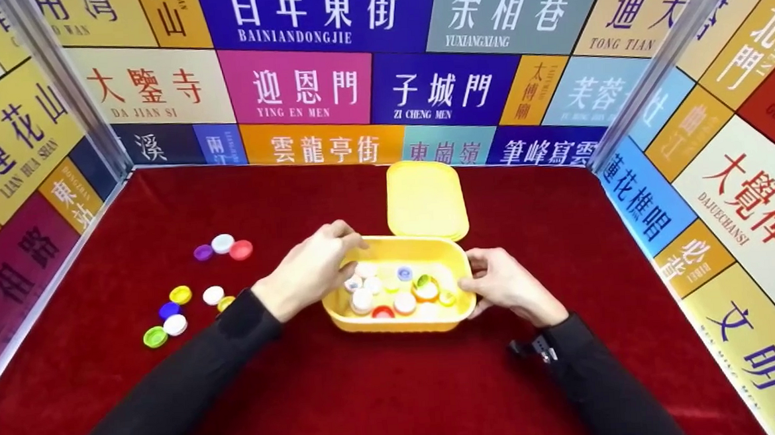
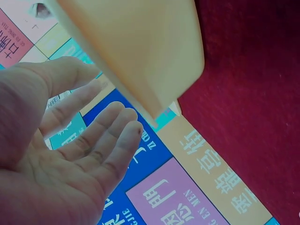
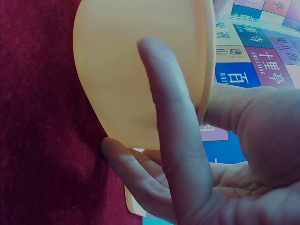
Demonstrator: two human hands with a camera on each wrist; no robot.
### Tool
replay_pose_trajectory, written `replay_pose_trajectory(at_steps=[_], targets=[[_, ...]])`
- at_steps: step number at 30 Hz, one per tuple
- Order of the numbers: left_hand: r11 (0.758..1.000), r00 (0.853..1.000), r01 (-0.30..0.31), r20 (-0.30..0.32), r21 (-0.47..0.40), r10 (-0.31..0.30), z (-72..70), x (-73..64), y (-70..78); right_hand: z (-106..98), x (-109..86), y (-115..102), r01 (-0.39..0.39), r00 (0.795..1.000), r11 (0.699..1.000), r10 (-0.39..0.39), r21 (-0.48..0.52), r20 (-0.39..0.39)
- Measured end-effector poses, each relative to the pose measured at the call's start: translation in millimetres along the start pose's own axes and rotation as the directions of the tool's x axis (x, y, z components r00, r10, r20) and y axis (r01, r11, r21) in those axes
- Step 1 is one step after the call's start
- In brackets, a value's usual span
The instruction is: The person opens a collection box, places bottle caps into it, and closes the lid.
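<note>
One solid grip: the right hand holds the yellow box by its right end. Left hand sits at the opposite end, fingers loose, nothing pinched afaict.

So what could go wrong?

If the right lifts alone, I reckon the box tips and the caps inside slide. Left sleeve could also sweep the loose yellow cap right beside it.

Wrist cams any use?

Yep, right wrist shows a finger along the box's outer wall, tough to make out from the head. Only the head view shows those caps, plus the lid behind the box.
</note>
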State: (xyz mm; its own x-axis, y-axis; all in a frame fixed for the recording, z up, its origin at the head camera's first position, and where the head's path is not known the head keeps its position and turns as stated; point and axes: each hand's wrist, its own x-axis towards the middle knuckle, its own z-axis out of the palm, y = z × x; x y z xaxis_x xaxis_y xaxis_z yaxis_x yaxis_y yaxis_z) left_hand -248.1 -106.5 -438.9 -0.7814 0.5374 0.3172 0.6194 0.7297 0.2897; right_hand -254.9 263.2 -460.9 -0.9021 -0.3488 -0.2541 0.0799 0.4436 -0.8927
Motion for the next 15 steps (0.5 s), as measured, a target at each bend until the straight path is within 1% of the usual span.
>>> replay_pose_trajectory(at_steps=[3, 9, 12, 15], targets=[[1.000, 1.000, 0.017, -0.013, -0.005, -0.017, -3.3, -1.3, -4.7, -0.2, -0.1, 0.3, -0.002, 1.000, 1.000, 0.002, 0.000, -0.003], [0.999, 0.997, 0.034, -0.075, -0.008, -0.035, -11.0, -6.4, -15.2, -0.7, -1.3, 0.2, -0.001, 1.000, 1.000, 0.001, -0.005, -0.003], [0.998, 0.993, 0.060, -0.103, -0.017, -0.061, -15.6, -11.1, -22.2, -0.7, -1.2, 0.1, 0.006, 1.000, 1.000, -0.006, -0.006, 0.003], [0.995, 0.989, 0.097, -0.109, -0.028, -0.099, -20.7, -17.4, -30.1, -0.7, -1.0, 0.5, 0.007, 1.000, 1.000, -0.007, -0.005, 0.001]])
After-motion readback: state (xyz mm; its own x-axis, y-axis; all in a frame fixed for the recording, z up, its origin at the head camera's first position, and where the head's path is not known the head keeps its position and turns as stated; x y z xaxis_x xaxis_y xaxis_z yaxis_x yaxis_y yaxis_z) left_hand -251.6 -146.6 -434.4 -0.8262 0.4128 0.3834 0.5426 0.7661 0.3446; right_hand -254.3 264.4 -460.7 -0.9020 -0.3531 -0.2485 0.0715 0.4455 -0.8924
